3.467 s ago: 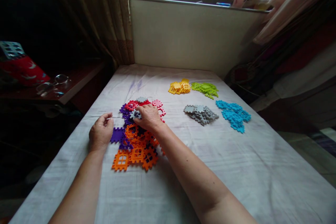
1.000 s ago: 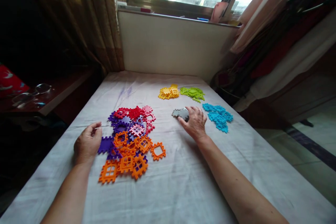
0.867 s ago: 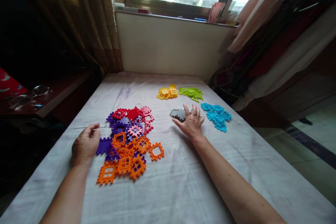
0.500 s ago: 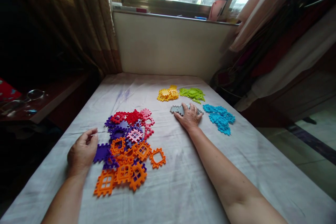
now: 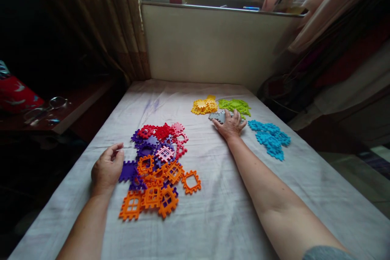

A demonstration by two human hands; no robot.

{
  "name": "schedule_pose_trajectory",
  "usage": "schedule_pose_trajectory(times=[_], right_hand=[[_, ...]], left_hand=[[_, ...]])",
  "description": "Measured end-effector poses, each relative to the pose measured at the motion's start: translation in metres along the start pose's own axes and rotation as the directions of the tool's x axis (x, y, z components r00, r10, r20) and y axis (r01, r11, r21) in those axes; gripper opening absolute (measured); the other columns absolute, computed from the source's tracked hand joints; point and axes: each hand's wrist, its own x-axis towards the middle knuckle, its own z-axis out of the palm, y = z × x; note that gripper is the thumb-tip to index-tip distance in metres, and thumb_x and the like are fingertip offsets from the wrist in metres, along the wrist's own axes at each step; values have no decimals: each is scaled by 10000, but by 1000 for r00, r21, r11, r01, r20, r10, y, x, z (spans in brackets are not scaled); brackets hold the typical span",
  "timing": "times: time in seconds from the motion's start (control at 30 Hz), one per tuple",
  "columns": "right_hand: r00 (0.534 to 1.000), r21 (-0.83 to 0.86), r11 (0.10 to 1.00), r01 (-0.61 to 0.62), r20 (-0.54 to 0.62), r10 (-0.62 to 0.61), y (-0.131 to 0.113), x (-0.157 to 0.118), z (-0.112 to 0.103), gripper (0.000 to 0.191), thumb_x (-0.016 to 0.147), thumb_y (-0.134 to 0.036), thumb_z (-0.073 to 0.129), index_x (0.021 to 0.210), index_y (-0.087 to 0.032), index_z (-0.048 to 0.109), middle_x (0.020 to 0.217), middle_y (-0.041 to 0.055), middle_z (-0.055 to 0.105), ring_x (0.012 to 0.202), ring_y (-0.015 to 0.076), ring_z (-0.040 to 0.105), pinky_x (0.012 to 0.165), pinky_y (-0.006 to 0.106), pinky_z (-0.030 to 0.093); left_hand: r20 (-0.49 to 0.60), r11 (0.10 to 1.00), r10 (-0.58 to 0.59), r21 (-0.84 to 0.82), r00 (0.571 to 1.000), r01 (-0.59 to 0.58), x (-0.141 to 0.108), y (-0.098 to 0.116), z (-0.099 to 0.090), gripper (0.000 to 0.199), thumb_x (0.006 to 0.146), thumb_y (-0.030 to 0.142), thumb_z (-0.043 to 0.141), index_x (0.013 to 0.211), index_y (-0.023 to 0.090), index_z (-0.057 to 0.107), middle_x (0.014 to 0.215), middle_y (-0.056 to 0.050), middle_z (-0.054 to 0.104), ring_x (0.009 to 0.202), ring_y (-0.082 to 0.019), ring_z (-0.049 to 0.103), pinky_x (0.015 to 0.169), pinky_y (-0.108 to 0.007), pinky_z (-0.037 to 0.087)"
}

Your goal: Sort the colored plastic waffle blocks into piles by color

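Observation:
My right hand (image 5: 230, 125) lies with spread fingers over the grey pieces (image 5: 217, 117), partly covering them. Just beyond are a yellow pile (image 5: 203, 106) and a green pile (image 5: 236, 106); a blue pile (image 5: 271, 136) is to the right. My left hand (image 5: 107, 167) rests at the left with its fingers curled, thumb near the fingertips, beside a purple piece (image 5: 128, 170). Whether it holds anything is hidden. Red pieces (image 5: 161, 131), a pink window piece (image 5: 165, 153) and several orange pieces (image 5: 152, 197) overlap the purple ones in a mixed heap.
A pale sheet (image 5: 219, 219) covers the surface. Glasses (image 5: 57, 102) and a red patterned item (image 5: 18, 93) are on a dark side table at left. A wall and window stand behind, with a curtain (image 5: 122, 20) at left and hanging cloths at right.
My right hand has pushed the grey pieces away from me, closer to the yellow and green piles. The view has shifted; my left hand stays beside the purple piece.

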Motion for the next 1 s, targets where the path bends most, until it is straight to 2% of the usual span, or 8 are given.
schedule_pose_trajectory(times=[0.1,0.2,0.3,0.37,0.53,0.67,0.83,1.0], right_hand=[[992,-11,994,108,-61,-109,-4,-13,-6,655,887,-552,508,1448,-215,473,1548,198,345,1435,378,235,1111,664,129],[966,35,966,257,-48,-255,-26,-32,-13,565,918,-447,483,1436,-222,497,1539,171,387,1441,346,256,1142,600,158],[905,177,899,401,77,-419,-70,-51,-17,541,931,-421,489,1430,-214,516,1523,149,437,1409,280,353,1148,459,270],[869,273,879,390,207,-450,-108,-59,-20,566,938,-484,486,1442,-227,508,1509,138,463,1387,260,404,1132,418,319],[807,314,926,208,480,-344,-192,-64,-28,677,911,-706,391,1481,-344,441,1551,128,407,1409,323,380,1080,615,340],[694,292,911,290,592,-411,-229,-68,-29,703,856,-784,406,1413,-372,526,1488,124,476,1378,362,390,1051,694,297],[579,351,807,474,567,-586,-231,-84,-35,530,829,-704,554,1191,-340,685,1361,86,587,1301,331,473,1045,602,348],[504,454,710,538,502,-703,-187,-100,-57,331,846,-498,638,1065,-258,703,1209,70,688,1169,276,578,1039,516,363]], left_hand=[[7,1000,6,-14,1000,-6,0,1,0,340,812,391,536,1064,247,712,959,-36,755,874,-216,697,783,-316,528],[7,1000,18,-11,1000,-18,-1,3,1,335,812,382,541,1064,240,711,955,-40,754,863,-215,698,789,-317,533],[4,998,44,-34,999,-44,-2,4,2,356,819,395,531,1083,228,702,997,-55,751,896,-218,700,821,-321,540],[-2,994,96,-47,995,-96,-3,3,3,389,824,414,520,1112,217,693,1081,-73,741,967,-227,695,875,-329,537],[2,974,224,-30,975,-224,-3,0,7,426,846,439,503,1160,208,674,1180,-93,715,1107,-242,661,984,-344,505],[-6,958,286,-34,958,-286,-3,-2,10,426,871,449,484,1171,202,660,1187,-95,711,1111,-244,659,994,-360,503],[9,937,350,-15,937,-350,-5,-1,11,465,891,466,459,1215,184,638,1245,-114,687,1157,-258,640,1014,-379,494],[83,930,361,45,929,-365,-8,4,10,463,891,473,459,1217,205,649,1252,-107,689,1146,-271,649,998,-411,501]])
